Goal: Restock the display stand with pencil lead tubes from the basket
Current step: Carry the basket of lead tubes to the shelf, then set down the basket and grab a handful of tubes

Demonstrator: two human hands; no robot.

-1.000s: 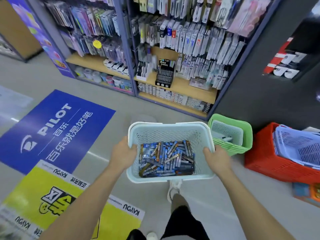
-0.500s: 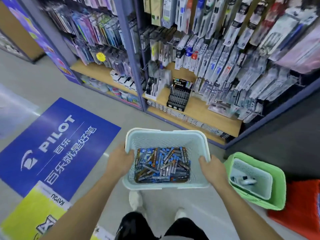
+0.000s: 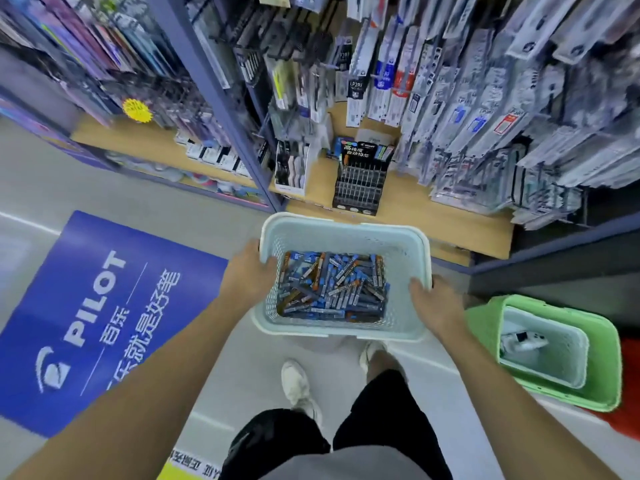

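A blue PILOT floor sticker [image 3: 104, 306] fills the lower left of the frame. At the right edge a green basket [image 3: 611, 358] sits on the floor with a smaller white basket [image 3: 554, 374] nested inside, and something red [image 3: 631, 393] lies just behind it. Hanging packs of pens [image 3: 485, 98] crowd the upper right above a wooden shelf [image 3: 415, 206]. A yellow starburst tag [image 3: 137, 110] hangs at upper left.

Fingers of the left hand [image 3: 247, 271] and right hand [image 3: 433, 303] are hidden behind the basket [image 3: 346, 233] walls. The display stand [image 3: 360, 183] slots, at the shelf [image 3: 415, 202] front edge, blur together.
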